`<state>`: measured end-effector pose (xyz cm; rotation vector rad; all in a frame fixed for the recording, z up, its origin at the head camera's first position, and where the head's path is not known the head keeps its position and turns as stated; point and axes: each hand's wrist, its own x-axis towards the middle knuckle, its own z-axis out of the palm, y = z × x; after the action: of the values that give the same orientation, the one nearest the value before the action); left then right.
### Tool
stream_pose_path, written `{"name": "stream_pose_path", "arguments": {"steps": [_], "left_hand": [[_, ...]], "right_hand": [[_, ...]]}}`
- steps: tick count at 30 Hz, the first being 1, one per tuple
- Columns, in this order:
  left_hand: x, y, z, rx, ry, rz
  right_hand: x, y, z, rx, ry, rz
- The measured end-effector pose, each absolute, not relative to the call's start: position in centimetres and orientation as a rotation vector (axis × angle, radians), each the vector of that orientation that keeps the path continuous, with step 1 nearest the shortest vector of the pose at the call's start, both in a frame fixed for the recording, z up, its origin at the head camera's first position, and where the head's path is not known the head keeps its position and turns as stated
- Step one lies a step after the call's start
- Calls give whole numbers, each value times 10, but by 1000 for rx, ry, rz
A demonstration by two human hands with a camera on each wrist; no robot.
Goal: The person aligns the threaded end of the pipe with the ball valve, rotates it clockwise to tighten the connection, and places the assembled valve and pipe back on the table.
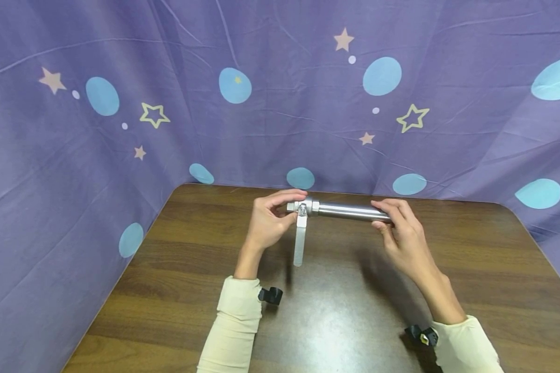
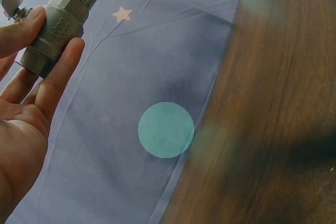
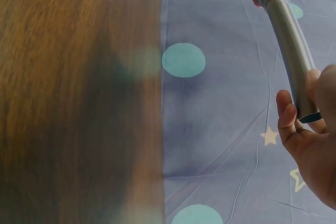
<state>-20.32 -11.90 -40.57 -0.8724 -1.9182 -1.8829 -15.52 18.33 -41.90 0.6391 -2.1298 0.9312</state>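
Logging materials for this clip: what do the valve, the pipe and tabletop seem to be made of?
Valve: dull grey metal, perhaps steel; faceted body with lettering. Pipe: smoother, polished-looking metal, likely steel; bright lengthwise streak. Tabletop: brown, woodgrained, glossy where light glares; real wood or laminate, unclear.

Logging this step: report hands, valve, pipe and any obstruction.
Left hand gripping valve, right hand holding pipe by its free end. Pipe and valve end to end, above table. Nothing visible in the way.
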Motion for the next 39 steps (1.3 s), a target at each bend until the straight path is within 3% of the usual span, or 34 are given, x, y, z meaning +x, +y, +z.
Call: {"name": "stream_pose_path", "arguments": {"steps": [39], "left_hand": [[-203,-119,-405,-879,-1901,-1890]], "right_hand": [[-155,182,-419,620,-2116,919]]}}
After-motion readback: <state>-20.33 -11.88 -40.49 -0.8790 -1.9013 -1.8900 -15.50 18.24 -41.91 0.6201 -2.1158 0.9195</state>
